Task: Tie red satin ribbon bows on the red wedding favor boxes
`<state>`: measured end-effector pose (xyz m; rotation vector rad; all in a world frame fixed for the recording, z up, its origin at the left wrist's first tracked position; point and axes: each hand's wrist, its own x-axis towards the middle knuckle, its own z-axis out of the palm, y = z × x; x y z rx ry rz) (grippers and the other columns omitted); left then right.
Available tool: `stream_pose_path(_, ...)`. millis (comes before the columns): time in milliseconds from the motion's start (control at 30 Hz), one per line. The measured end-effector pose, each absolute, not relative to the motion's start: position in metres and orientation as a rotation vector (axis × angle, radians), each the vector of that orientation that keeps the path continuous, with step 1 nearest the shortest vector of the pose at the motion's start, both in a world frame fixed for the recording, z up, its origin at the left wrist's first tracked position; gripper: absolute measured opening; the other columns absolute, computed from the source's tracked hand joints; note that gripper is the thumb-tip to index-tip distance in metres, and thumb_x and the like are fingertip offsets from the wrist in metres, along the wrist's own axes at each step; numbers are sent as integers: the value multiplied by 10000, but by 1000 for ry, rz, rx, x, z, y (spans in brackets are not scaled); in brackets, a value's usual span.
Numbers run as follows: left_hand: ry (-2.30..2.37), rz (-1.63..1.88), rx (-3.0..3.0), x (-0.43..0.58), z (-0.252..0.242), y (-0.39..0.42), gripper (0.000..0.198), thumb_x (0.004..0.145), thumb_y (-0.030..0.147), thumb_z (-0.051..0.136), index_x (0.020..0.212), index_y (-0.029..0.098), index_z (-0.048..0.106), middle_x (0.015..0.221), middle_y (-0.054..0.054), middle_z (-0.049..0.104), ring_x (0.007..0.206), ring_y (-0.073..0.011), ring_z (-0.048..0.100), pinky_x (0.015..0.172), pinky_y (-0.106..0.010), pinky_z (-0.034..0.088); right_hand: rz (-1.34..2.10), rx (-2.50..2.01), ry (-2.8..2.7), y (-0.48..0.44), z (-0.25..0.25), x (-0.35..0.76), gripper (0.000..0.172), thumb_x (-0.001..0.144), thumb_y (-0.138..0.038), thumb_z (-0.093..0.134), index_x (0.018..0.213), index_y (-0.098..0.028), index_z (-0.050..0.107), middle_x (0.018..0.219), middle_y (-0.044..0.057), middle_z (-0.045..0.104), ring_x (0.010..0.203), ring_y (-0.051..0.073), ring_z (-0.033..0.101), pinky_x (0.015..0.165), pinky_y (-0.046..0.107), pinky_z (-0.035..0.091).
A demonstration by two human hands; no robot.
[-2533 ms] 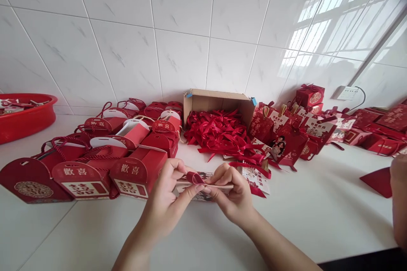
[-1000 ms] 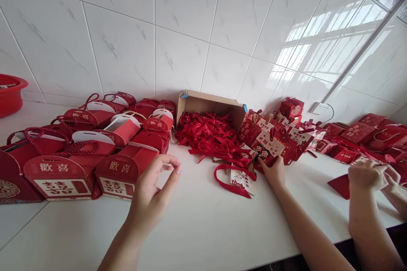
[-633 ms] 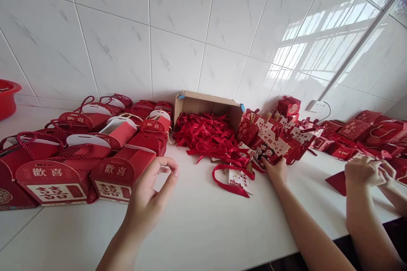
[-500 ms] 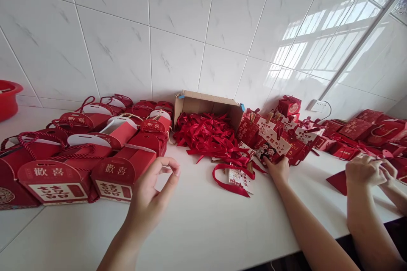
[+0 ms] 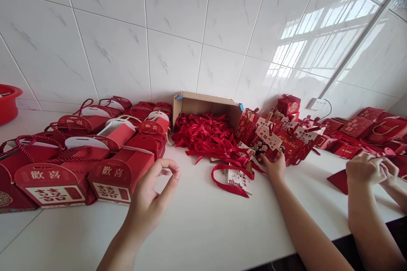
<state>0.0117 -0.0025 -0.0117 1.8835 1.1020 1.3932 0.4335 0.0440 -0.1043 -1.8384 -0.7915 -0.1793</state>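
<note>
My left hand [image 5: 151,197] hovers over the white counter [image 5: 197,228] with its fingers loosely curled and apart, holding nothing, just right of a red arched gift box [image 5: 119,174]. My right hand [image 5: 275,166] reaches into a pile of small red gift bags and pinches the bottom of one printed with a cartoon couple [image 5: 266,144]. A flat small bag with a red ribbon loop [image 5: 235,177] lies on the counter between my hands. An open cardboard box [image 5: 206,103] lies on its side, and red ribbons [image 5: 206,133] spill out of it.
Several red arched boxes with rope handles [image 5: 79,139] crowd the left side. A red basin [image 5: 8,101] sits at the far left. Another person's hands [image 5: 369,170] work at the right beside more red bags [image 5: 365,129] and a flat red card [image 5: 338,180]. A socket [image 5: 315,103] is on the wall.
Both hands were working a ribbon at a small bag. The bag now lies on the counter, my right hand has reached to the bag pile, and my left hand has opened.
</note>
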Motion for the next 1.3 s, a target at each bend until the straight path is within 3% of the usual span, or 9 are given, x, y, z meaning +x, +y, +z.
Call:
stream_pose_path(133, 1139, 1374, 1843, 12, -10, -3, 166, 864, 407, 557, 899, 245, 546, 918, 0, 589, 929, -193, 563, 819, -276, 437, -269, -1803, -820, 33, -92, 421, 848, 718, -505, 559, 1405, -102, 268, 1421, 235, 266, 1138, 344, 479, 912, 482, 418)
stream_pose_path(300, 1124, 1382, 1860, 12, -11, -4, 145, 866, 391, 559, 896, 250, 549, 909, 15, 582, 919, -174, 562, 840, -264, 429, -197, -1767, -1064, 35, -87, 398, 504, 817, -451, 440, 1219, -161, 530, 1241, 147, 521, 1154, 267, 499, 979, 400, 400)
stream_pose_path(400, 1085, 1402, 1907, 11, -12, -3, 117, 878, 364, 549, 895, 248, 553, 906, 19, 576, 902, -161, 564, 877, -270, 414, -57, -1824, -1132, 45, -94, 382, 591, 845, -520, 379, 1266, -126, 513, 1243, 177, 555, 1186, 293, 495, 969, 418, 411)
stream_pose_path(533, 1078, 1397, 1919, 11, -11, -2, 101, 885, 345, 547, 901, 246, 551, 903, 18, 574, 898, -159, 561, 867, -270, 413, 117, -1948, -1118, 57, -103, 358, 710, 903, -537, 198, 1416, -67, 339, 1402, 200, 442, 1307, 296, 402, 1037, 421, 341)
stream_pose_path(767, 1039, 1394, 1961, 11, -11, -3, 80, 899, 319, 528, 895, 241, 544, 883, 16, 576, 887, -160, 544, 866, -279, 405, 263, -2124, -1175, 78, -95, 301, 630, 927, -509, 205, 1436, -167, 346, 1463, 174, 363, 1383, 317, 258, 1083, 518, 189)
stream_pose_path(1100, 1024, 1425, 1969, 14, -4, -7, 74, 892, 277, 516, 845, 230, 549, 814, 19, 568, 810, -152, 545, 838, -278, 403, 251, -2214, -1129, 130, -80, 226, 559, 926, -533, 336, 1353, -185, 436, 1449, 183, 361, 1348, 342, 290, 1057, 542, 209)
stream_pose_path(1300, 1062, 1422, 1934, 11, -5, -7, 83, 891, 297, 516, 846, 236, 550, 829, 16, 574, 830, -161, 540, 812, -274, 409, 142, -2254, -1035, 117, -46, 244, 597, 928, -463, 263, 1433, -146, 282, 1518, 242, 155, 1369, 406, 200, 995, 602, 237)
